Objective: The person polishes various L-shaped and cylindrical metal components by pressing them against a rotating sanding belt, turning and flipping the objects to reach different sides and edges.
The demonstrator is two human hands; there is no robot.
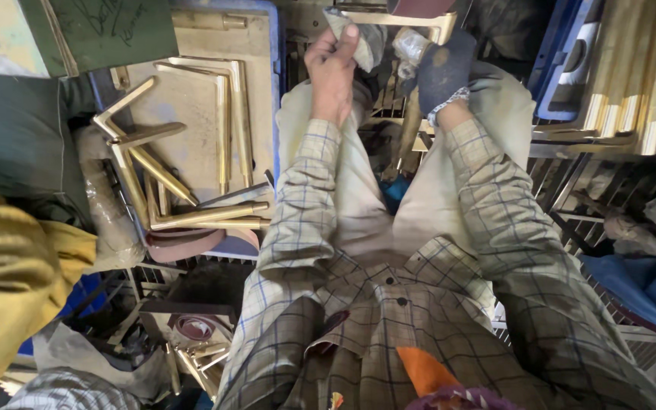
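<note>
While the left hand (333, 72) pinches a grey cloth (366, 42) in closed fingers, the gloved right hand (443, 70) clamps a brass bar (410, 125) steady for rubbing, beside a tray (267, 91) of brass handles (229, 121).

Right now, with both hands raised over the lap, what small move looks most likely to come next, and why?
Probably a short rubbing stroke. The bare left hand pinches a grey folded abrasive strip, and the right hand in a dark blue glove grips a pale metal piece right beside it. The two look nearly in contact, though whether they touch is unclear.
</note>
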